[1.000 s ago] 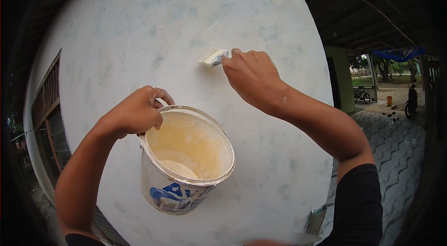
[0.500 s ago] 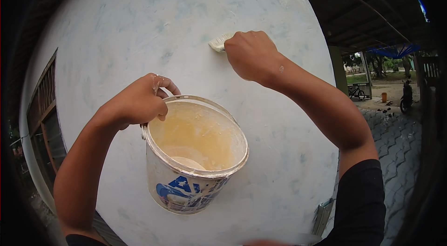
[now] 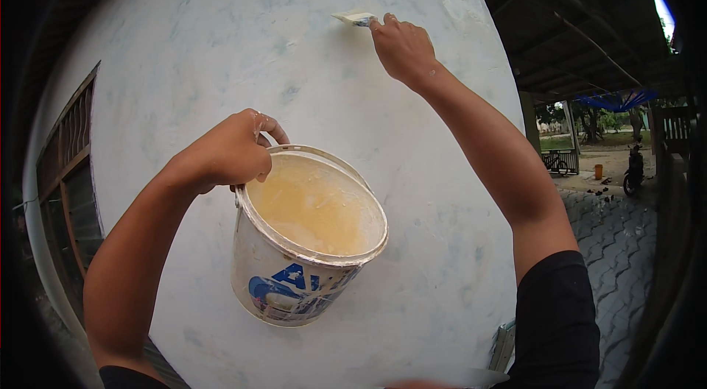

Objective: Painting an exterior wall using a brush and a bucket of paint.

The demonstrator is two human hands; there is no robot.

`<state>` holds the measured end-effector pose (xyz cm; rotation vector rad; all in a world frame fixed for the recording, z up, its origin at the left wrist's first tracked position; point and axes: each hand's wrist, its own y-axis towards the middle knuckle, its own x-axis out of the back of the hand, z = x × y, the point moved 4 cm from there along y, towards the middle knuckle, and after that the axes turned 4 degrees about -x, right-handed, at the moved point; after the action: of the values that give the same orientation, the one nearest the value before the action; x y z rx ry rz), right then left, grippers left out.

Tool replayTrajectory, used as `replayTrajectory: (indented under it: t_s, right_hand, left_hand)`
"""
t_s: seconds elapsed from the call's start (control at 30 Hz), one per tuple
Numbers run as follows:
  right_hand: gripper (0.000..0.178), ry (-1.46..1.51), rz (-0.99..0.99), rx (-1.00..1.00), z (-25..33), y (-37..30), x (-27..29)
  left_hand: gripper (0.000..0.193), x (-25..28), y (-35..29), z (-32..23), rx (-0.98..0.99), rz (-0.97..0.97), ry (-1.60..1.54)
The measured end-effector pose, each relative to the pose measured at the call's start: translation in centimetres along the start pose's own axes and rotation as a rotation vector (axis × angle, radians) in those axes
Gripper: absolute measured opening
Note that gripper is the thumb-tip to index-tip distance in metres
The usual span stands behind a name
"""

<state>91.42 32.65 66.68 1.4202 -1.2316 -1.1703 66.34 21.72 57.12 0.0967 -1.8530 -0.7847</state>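
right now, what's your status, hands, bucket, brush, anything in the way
Left hand gripping plastic bucket, bucket tilted. Right hand gripping paintbrush at blotchy white wall, higher than bucket. No obstruction seen at the paintbrush.

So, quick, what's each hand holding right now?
Left hand: closed, holding a bucket.
Right hand: closed, holding a paintbrush.

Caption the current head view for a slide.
Left hand grips a smeared white bucket while the right hand holds a brush up by a pale, blotchy wall.
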Motion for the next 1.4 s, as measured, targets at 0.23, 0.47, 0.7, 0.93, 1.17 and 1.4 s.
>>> replayTrajectory:
  t_s: [0.23,0.47,0.7,0.93,1.17,1.4]
  right_hand:
    - [0.010,0.081,0.225,0.137,4.0,-3.8,2.5]
    - [0.010,0.014,0.266,0.021,2.1,-0.3,6.9]
    - [0.013,0.077,0.139,-0.059,1.1,-0.1,0.2]
    - [0.019,-0.019,0.591,0.273,7.0,-8.6,6.8]
    - [0.012,-0.169,0.226,-0.156,-4.9,-0.3,3.7]
    - [0.012,-0.126,0.299,0.114,3.3,-5.9,0.5]
  left_hand:
    - [0.058,0.6,-1.2,-0.1,0.056,-0.033,0.069]
    - [0.057,0.4,-2.0,-0.4,0.057,-0.101,0.112]
    - [0.056,0.5,-2.3,-1.9,0.014,-0.121,0.133]
    - [0.058,2.0,-2.9,-0.5,0.035,-0.106,0.106]
    - [0.058,1.4,-0.3,-0.1,-0.062,-0.039,0.069]
    - [0.057,1.0,0.5,2.2,-0.083,-0.019,0.007]
